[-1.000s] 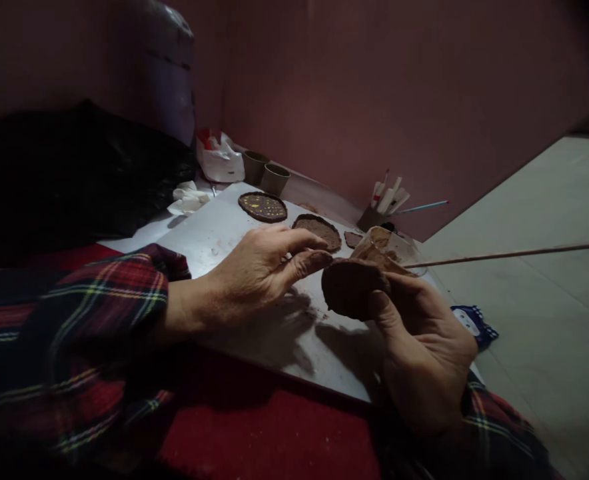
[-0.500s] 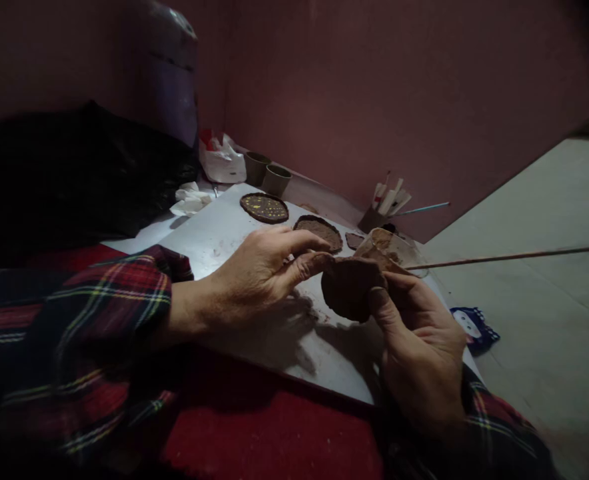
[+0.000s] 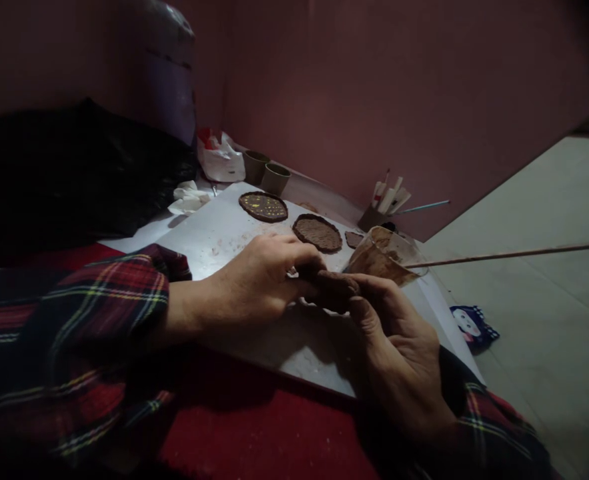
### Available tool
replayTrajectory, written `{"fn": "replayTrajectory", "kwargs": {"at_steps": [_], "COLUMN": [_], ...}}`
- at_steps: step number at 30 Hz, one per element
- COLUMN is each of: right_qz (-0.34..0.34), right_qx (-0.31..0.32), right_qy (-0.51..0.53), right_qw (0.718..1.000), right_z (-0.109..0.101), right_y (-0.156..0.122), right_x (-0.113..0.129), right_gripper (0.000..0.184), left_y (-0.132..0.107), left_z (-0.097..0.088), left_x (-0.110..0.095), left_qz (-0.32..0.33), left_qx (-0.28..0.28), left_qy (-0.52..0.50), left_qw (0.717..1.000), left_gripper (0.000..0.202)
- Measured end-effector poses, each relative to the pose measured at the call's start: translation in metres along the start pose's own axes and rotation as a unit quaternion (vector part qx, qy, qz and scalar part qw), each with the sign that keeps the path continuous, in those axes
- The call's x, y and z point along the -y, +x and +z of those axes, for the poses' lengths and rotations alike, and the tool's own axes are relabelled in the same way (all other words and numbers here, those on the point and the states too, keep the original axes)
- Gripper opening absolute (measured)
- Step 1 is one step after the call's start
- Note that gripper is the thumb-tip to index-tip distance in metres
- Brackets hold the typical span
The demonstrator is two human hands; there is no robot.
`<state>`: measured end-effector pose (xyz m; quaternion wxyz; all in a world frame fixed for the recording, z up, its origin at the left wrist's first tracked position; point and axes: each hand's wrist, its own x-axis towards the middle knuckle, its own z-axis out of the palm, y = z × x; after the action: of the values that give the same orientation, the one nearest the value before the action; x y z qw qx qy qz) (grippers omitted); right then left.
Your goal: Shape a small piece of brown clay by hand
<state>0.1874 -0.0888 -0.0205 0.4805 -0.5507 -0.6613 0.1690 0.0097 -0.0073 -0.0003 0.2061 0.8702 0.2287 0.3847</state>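
Between my hands, above the white board (image 3: 294, 357), is a flat dark brown clay disc (image 3: 337, 285), turned nearly edge-on. My left hand (image 3: 259, 277) pinches its left side with thumb and fingers. On the opposite side my right hand (image 3: 399, 340) grips the rim, thumb in front and fingers behind. Part of the disc is covered by my fingers. Farther back on the board lie a rimmed brown clay disc (image 3: 317, 233) and another clay disc with yellow specks (image 3: 263, 207).
Just beyond my right hand stands a clear tub (image 3: 384, 250) smeared with brown, a long thin stick (image 3: 514, 255) jutting right from it. Behind are a holder with sticks (image 3: 374, 217), two cups (image 3: 276, 179) and a plastic bag (image 3: 222, 160). A dark-blue packet (image 3: 474, 327) lies at right.
The clay disc has tipped from showing its broad face to nearly edge-on. My right hand has shifted left, and my left fingers have closed around the disc's edge.
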Motion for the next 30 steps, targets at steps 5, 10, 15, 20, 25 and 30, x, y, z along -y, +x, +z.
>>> {"fn": "replayTrajectory", "kwargs": {"at_steps": [5, 10, 15, 20, 25, 30], "right_qz": [-0.015, -0.017, -0.044, -0.022, -0.007, -0.01], "right_qx": [-0.01, -0.019, -0.003, -0.013, -0.001, 0.014], "right_qy": [-0.028, -0.034, -0.057, -0.073, -0.066, -0.053], "right_qw": [0.999, 0.999, 0.997, 0.997, 0.998, 0.998], "right_z": [-0.0004, 0.0001, 0.0007, 0.0003, 0.0002, 0.0002], "right_y": [0.0023, 0.0034, 0.003, 0.0037, 0.0048, 0.0029], "right_x": [-0.0034, -0.0049, -0.0024, -0.0006, 0.0003, 0.0001], "right_gripper": [0.022, 0.036, 0.018, 0.016, 0.016, 0.017], "left_y": [-0.0001, -0.0004, 0.0001, -0.0004, 0.0004, 0.001], "left_z": [0.0009, 0.003, 0.0038, 0.0018, 0.0025, 0.002], "left_x": [0.0017, 0.0054, 0.0078, 0.0054, 0.0038, 0.003], "left_qz": [-0.001, 0.051, 0.055, 0.001, -0.025, 0.001], "left_qx": [-0.029, 0.001, -0.001, 0.01, 0.029, 0.021], "left_qy": [0.002, -0.03, -0.009, 0.024, 0.032, 0.032], "left_qw": [1.0, 0.998, 0.998, 1.0, 0.999, 0.999], "left_gripper": [0.011, 0.028, 0.02, 0.036, 0.032, 0.009]}}
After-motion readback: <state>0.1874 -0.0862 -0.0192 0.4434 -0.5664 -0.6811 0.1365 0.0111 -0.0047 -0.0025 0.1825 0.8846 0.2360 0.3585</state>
